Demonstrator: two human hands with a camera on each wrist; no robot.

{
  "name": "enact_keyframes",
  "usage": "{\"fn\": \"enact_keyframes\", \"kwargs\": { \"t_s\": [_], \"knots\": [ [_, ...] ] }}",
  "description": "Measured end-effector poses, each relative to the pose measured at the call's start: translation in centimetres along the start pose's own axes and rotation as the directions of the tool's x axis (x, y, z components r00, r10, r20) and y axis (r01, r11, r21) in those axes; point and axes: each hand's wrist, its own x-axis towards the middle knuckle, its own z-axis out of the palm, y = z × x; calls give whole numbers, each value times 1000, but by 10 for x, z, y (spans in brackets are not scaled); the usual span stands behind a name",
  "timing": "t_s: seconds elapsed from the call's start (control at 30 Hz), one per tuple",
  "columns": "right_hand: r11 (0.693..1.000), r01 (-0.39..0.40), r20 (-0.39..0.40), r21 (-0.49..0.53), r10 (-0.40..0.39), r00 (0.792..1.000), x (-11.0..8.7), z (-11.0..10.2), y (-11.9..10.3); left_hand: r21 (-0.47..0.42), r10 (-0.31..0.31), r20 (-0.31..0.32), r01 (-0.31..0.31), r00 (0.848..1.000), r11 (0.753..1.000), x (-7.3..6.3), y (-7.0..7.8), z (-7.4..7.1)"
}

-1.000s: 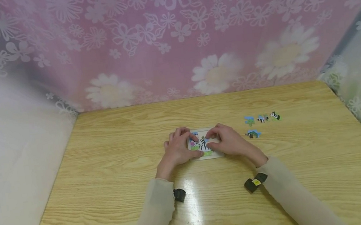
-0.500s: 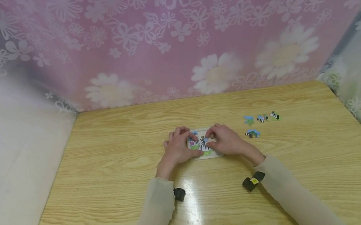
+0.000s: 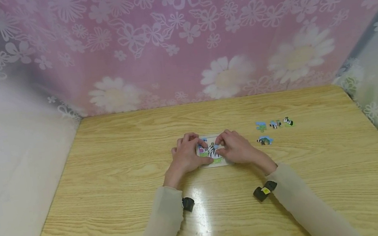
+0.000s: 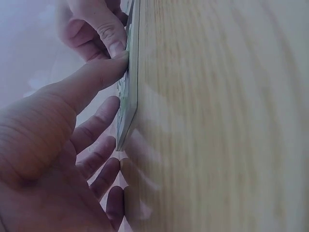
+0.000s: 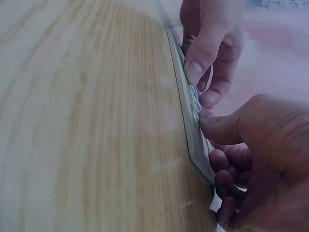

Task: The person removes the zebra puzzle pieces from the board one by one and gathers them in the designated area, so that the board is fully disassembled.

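Note:
A small jigsaw puzzle board (image 3: pixel 216 136) with a pale frame lies flat on the table, showing a zebra picture (image 3: pixel 213 153) and green and blue patches. My left hand (image 3: pixel 186 155) rests over its left side, thumb on the near part and index finger on the far part; in the left wrist view its other fingers (image 4: pixel 99 128) stretch along the board's edge. From the right, my right hand (image 3: pixel 238 147) pinches a puzzle piece at the zebra's back between thumb and index finger. The piece is mostly hidden by those fingers. In the right wrist view its remaining fingers curl beside the board.
Several loose puzzle pieces lie right of the board: a green and blue one (image 3: pixel 261 126), a black, white and blue one (image 3: pixel 274 124), a panda-like one (image 3: pixel 288 121) and a darker one (image 3: pixel 265 140). A floral curtain (image 3: pixel 152 59) hangs behind the wooden table (image 3: pixel 125 150).
My right hand has shifted slightly left over the board, thumb and index finger closer to the zebra picture. My left hand and the loose pieces have stayed in place.

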Motion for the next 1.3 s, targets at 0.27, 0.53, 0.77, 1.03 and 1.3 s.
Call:
{"fn": "enact_keyframes", "kwargs": {
  "t_s": [0.27, 0.53, 0.77, 1.03, 1.3],
  "knots": [
    [1000, 0, 1, 9, 0, 1000, -1, 1, 0, 4, 2, -4, -2, 1000, 1000, 1, 0, 1],
    [1000, -5, -2, 19, 5, 1000, -1, 0, 0, 6, 21, -2, -21, 1000, 1000, 0, -1, 0],
    [999, -10, -2, 32, 10, 1000, -2, -1, -2, 13, 21, 4, -21, 1000, 1000, -1, 1, -1],
    [992, -38, -10, 119, 39, 999, -1, -1, 3, 3, 18, -8, -18, 1000, 1000, -2, 2, -2],
    [932, -58, -13, 358, 67, 998, -4, -2, 8, 16, 9, 0, -9, 1000, 1000, 0, 1, 1]
  ]
}}
